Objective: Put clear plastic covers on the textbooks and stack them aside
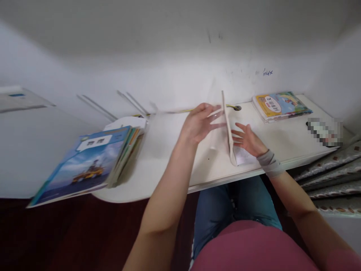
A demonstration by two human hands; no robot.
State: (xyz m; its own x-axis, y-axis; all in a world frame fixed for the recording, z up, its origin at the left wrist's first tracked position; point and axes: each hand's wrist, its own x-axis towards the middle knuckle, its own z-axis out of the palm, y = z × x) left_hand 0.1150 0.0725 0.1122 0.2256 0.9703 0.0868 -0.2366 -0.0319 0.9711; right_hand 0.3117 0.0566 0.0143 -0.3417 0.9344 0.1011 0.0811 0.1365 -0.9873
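Standing book (227, 128) on edge btwn hands | L grip (200, 122) wide, touching | R grip (247, 140) wide, beside

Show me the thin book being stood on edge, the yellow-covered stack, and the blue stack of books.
thin book (227, 124), head view, on its upright cover edge.
yellow-covered stack (278, 103), head view, on the top cover.
blue stack of books (84, 165), head view, on the top cover.
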